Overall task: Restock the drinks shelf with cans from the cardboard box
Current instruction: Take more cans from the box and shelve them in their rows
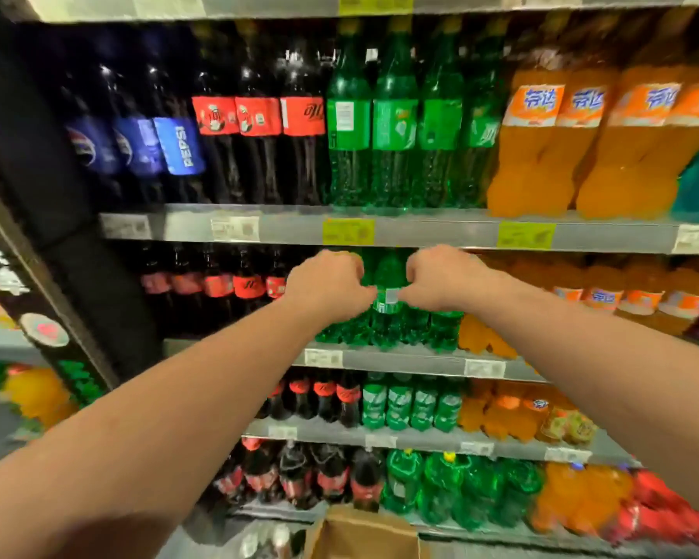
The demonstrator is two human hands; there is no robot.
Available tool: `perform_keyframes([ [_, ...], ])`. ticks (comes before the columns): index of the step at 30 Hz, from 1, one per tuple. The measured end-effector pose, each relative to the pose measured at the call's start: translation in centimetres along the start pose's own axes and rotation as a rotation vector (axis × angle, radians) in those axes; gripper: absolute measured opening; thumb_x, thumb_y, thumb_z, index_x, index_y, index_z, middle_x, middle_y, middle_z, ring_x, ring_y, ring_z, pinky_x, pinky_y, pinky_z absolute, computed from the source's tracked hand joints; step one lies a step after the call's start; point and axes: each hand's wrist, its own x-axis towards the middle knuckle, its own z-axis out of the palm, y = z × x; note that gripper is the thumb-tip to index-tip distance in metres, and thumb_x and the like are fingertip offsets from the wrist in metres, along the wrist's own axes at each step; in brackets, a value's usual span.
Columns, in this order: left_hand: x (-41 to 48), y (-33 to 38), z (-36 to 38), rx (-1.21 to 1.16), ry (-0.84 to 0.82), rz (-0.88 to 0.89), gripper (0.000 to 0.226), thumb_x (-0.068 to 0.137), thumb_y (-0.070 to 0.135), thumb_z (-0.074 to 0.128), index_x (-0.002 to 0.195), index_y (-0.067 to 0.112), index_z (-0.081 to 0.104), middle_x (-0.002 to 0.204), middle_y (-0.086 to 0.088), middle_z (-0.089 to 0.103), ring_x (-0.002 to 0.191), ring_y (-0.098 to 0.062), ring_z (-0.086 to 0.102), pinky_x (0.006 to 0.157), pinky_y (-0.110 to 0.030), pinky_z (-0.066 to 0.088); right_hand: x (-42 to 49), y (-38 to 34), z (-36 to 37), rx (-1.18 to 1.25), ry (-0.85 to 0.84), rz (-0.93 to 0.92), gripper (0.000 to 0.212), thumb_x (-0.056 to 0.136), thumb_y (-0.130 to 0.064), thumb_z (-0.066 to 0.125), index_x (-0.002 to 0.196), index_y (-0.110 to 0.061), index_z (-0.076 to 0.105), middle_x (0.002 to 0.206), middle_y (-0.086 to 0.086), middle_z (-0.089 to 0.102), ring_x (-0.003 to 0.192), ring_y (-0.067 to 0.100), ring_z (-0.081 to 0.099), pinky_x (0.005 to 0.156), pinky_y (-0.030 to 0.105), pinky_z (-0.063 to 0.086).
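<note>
Both my arms reach to the second shelf (404,359) of the drinks rack. My left hand (327,286) and my right hand (440,278) are curled among the green bottles (388,304) there, one on each side of a bottle with a green label. The fingers of both hands are closed around green bottles; the bottles they cover are mostly hidden behind them. The cardboard box (364,534) sits low in the view, below my arms, its open top edge showing. No cans are visible.
Dark cola bottles (235,284) stand left of the green ones, orange soda bottles (606,292) to the right. Larger bottles fill the shelf above (380,227); smaller ones fill the two below. A black display stand (37,316) rises at the left.
</note>
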Motion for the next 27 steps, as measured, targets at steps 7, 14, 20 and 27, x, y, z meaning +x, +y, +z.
perform_keyframes([
  [7, -2.3, -2.2, 8.2, -0.015, -0.049, -0.166, 0.029, 0.080, 0.037, 0.058, 0.103, 0.021, 0.066, 0.104, -0.007, 0.065, 0.099, -0.032, 0.060, 0.071, -0.031, 0.039, 0.9, -1.3, 8.6, -0.007, -0.102, -0.167, 0.031, 0.084, -0.042, 0.056, 0.100, -0.018, 0.063, 0.086, 0.004, 0.049, 0.079, 0.028, 0.052, 0.067, 0.030, 0.039],
  [14, -5.3, -4.6, 17.1, -0.038, -0.155, -0.279, 0.030, 0.081, 0.038, 0.056, 0.102, 0.018, 0.065, 0.099, -0.005, 0.065, 0.096, -0.030, 0.061, 0.069, -0.030, 0.040, 0.6, -1.1, 17.9, -0.039, -0.309, -0.272, 0.022, 0.086, -0.036, 0.053, 0.092, -0.016, 0.058, 0.084, 0.005, 0.053, 0.077, 0.026, 0.055, 0.061, 0.029, 0.040],
  [20, -7.6, -7.5, 23.4, 0.007, -0.275, -0.357, 0.028, 0.085, 0.035, 0.053, 0.104, 0.016, 0.060, 0.102, -0.005, 0.063, 0.089, -0.028, 0.057, 0.066, -0.032, 0.038, 0.4, -1.5, 24.8, -0.034, -0.398, -0.294, 0.017, 0.084, -0.033, 0.054, 0.087, -0.017, 0.056, 0.087, 0.005, 0.051, 0.080, 0.028, 0.051, 0.067, 0.031, 0.040],
  [27, -8.9, -11.7, 30.2, 0.028, -0.383, -0.395, 0.026, 0.086, 0.036, 0.051, 0.103, 0.018, 0.061, 0.097, -0.004, 0.063, 0.086, -0.027, 0.057, 0.063, -0.033, 0.039, 1.1, -2.9, 32.8, -0.037, -0.550, -0.305, 0.022, 0.086, -0.038, 0.053, 0.089, -0.017, 0.056, 0.087, 0.007, 0.053, 0.078, 0.029, 0.051, 0.065, 0.031, 0.043],
])
